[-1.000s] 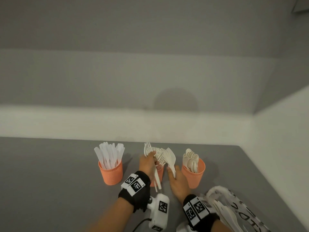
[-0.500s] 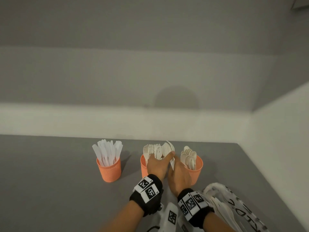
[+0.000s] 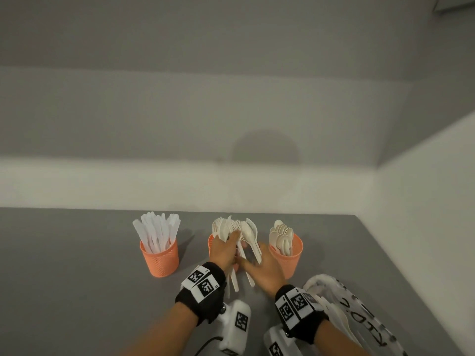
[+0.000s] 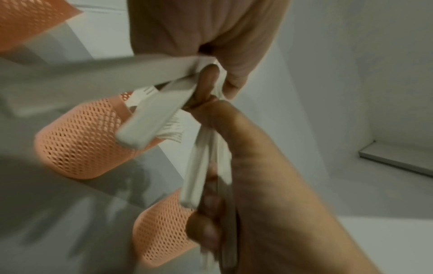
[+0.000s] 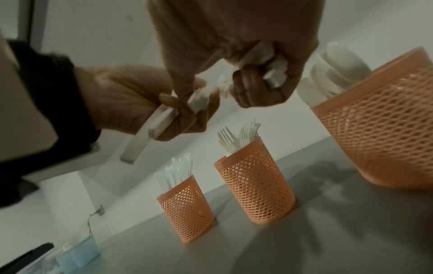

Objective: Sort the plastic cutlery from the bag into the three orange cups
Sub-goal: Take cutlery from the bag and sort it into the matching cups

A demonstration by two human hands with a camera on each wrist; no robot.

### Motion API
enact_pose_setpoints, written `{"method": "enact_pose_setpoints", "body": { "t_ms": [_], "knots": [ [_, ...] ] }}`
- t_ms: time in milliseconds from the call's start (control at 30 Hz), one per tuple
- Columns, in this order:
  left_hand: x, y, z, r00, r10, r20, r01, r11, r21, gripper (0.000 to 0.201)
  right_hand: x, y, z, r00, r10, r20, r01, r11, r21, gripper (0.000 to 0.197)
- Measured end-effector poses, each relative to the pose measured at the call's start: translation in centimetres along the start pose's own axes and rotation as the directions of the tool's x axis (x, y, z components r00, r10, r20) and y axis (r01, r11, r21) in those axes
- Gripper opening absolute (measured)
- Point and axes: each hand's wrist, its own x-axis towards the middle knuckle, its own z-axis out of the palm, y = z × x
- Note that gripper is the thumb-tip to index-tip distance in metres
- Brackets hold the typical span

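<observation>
Middle cup (image 3: 211,244) as landmark: mixed bundle of forks and spoons (image 3: 235,231) held just above and in front of it, long axes near upright, heads up. Left hand (image 3: 224,253) curled round the handles; right hand (image 3: 266,272) pinching 2 spoon handles, spoon cup (image 3: 289,260) just right.

middle cup (image 3: 211,244) behind left hand (image 3: 224,253)
</observation>
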Motion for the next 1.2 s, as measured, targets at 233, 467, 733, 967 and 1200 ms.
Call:
{"method": "enact_pose_setpoints", "body": {
  "t_ms": [233, 467, 733, 967, 1200],
  "knots": [
    [1.0, 1.0, -2.9, 0.992, -0.115, -0.049, 0.103, 0.975, -0.196, 0.030, -0.6, -1.3, -1.1, 0.956, 0.236, 0.176, -0.288, 0.875, 0.388, 0.027],
    [0.5, -0.2, -3.3, 0.958, -0.231, 0.171, 0.270, 0.926, -0.262, 0.024, -1.0, -3.8, -1.7, 0.908, 0.197, 0.369, -0.391, 0.716, 0.579, 0.029],
    [-0.3, -0.9, -2.3, 0.908, -0.081, 0.411, 0.189, 0.955, -0.229, 0.037, -1.5, -4.6, -2.0, 0.880, 0.149, 0.451, -0.432, 0.644, 0.631, 0.054],
    [0.4, -1.1, -1.3, 0.912, -0.099, 0.398, 0.178, 0.970, -0.166, 0.042, -1.2, -4.5, -2.6, 0.912, 0.132, 0.388, -0.337, 0.779, 0.528, 0.043],
    [-0.3, -0.2, -0.3, 0.885, -0.048, 0.463, 0.122, 0.984, -0.133, 0.045, -1.1, -4.8, -3.9, 0.955, 0.107, 0.276, -0.198, 0.924, 0.327, 0.045]
  ]
}}
